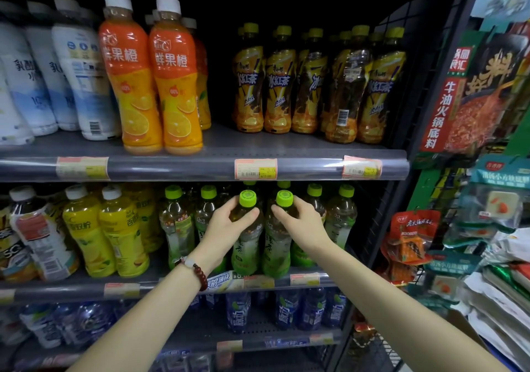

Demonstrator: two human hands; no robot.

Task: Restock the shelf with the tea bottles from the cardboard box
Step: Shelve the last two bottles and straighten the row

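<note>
Two green tea bottles at the front of the middle shelf, one per hand.

The left hand [229, 222] grips the left green tea bottle [246, 234] at its shoulder; the right hand [301, 221] grips the right green tea bottle [276, 237] likewise. Both stand upright at the middle shelf [304, 281] edge. Full, smooth plastic bottles are likely weighty and slippery: hold at the narrow shoulder below the cap, not the label.

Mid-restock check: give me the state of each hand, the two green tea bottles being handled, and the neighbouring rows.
Left hand: grips the left green tea bottle at its neck.
Right hand: grips the right green tea bottle at its neck.
Both bottles: capped, upright, at the middle shelf front edge.
Iced tea bottles: upright, capped, set back on the top shelf.
Orange juice bottles: upright, capped.
</note>
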